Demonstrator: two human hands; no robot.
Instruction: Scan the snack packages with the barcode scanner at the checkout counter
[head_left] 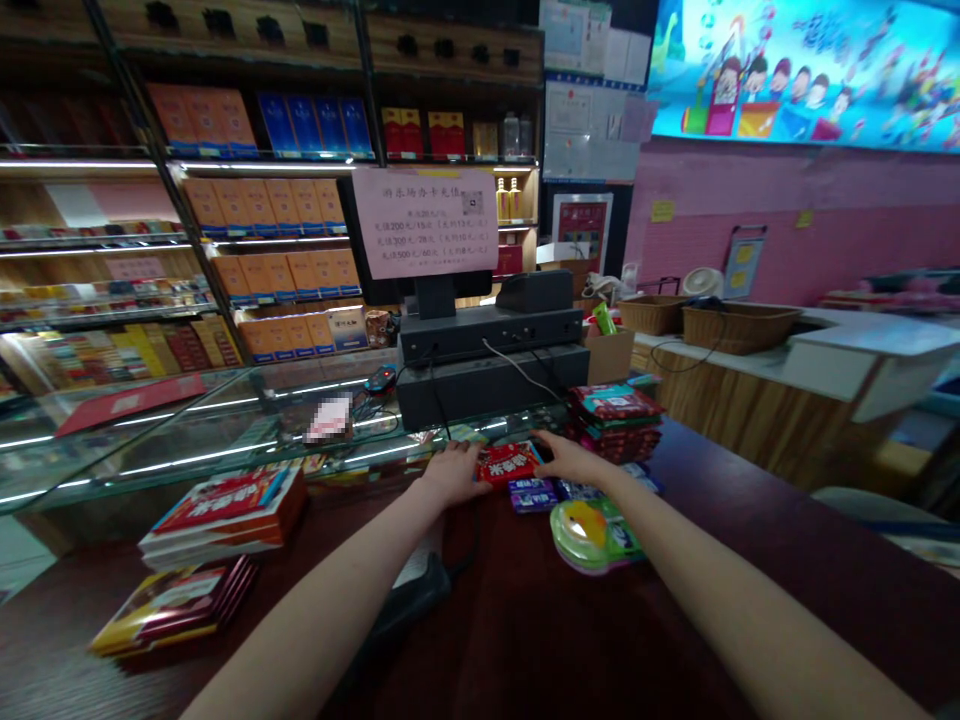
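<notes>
A small red packet [510, 461] with white lettering lies between my hands at the back of the dark counter. My left hand [454, 473] grips its left end, thumb on the near side. At the other end, my right hand [568, 459] is curled on the packet's right edge. Just in front of it are purple packets [533, 495], partly behind my right forearm. A green and clear rounded package [589, 535] with a yellow shape sits nearer to me. To the right of my right hand rises a stack of red-brown packets [616, 418].
A black barcode scanner [409, 598] lies under my left forearm. Red-and-white boxes [225, 515] and maroon-yellow packets [180, 605] are stacked at left. Behind stand a glass display case [187, 440] and a dark register with a monitor [491, 345]. Baskets [739, 325] are at right.
</notes>
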